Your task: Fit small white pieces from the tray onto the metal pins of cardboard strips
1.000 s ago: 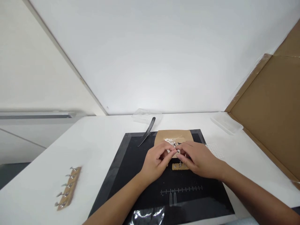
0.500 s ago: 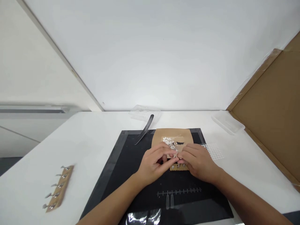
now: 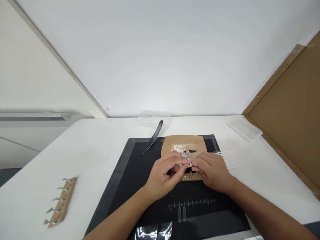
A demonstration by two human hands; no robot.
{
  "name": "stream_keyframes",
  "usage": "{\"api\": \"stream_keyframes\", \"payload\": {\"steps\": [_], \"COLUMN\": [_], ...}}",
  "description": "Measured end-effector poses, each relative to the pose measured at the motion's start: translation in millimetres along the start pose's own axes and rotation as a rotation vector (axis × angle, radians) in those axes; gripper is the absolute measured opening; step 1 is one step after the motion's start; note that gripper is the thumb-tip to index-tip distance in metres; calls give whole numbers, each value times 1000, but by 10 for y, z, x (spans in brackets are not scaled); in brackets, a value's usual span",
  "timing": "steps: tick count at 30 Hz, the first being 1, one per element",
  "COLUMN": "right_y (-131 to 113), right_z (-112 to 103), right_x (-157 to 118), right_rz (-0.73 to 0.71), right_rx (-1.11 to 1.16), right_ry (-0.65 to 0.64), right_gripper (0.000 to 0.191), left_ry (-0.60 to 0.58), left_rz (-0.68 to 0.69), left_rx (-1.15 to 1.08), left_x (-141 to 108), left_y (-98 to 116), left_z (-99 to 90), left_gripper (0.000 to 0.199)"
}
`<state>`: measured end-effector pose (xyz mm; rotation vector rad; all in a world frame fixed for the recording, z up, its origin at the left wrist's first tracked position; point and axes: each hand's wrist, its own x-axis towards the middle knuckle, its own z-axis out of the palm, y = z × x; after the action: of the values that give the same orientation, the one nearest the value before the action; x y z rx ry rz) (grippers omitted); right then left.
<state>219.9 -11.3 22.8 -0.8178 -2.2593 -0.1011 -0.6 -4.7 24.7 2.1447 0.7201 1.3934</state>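
My left hand [image 3: 166, 173] and my right hand [image 3: 212, 171] meet over the near edge of a brown card [image 3: 202, 143]. Both are closed, thumb against fingers, around something small and shiny between the fingertips, too small to make out. Just beneath the fingers lies a small tan strip [image 3: 191, 177] with metal clips standing on it, partly hidden by my right hand. White small pieces [image 3: 178, 148] are scattered on the card above my left hand, beside a dark scrap [image 3: 192, 151].
A black mat [image 3: 135, 166] carries tweezers [image 3: 154, 135] and a clear comb-like strip [image 3: 192, 204]. Left stands a strip of metal clips [image 3: 62, 203]. Right are a dotted sheet [image 3: 231, 159], a clear tray [image 3: 243, 128] and a cardboard wall [image 3: 287, 110]. Clear plastic [image 3: 150, 118] lies behind.
The fingertips have shifted slightly, and more of the tan strip's clips shows between my hands. The view has moved a little.
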Motion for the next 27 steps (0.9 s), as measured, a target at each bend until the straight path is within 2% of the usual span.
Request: {"api": "stream_keyframes", "payload": {"steps": [12,21,27], "right_y": [-8,16,-27], "right_z": [-11,21,10], "right_x": [6,-20,-21], "right_rz": [17,8,-1], "right_rx": [-33,-81,-101], "right_ry": [-3,-46,-55], "right_gripper": [27,23,22], "left_ry": [-14,15,-2], "left_rz": [-144,-156,-63], "left_rx": [-38,-72,-92], "left_x": [-31,-28,-6], "left_y": [-11,8,12], "left_z": [21,68,45], "left_gripper": [12,10,11]}}
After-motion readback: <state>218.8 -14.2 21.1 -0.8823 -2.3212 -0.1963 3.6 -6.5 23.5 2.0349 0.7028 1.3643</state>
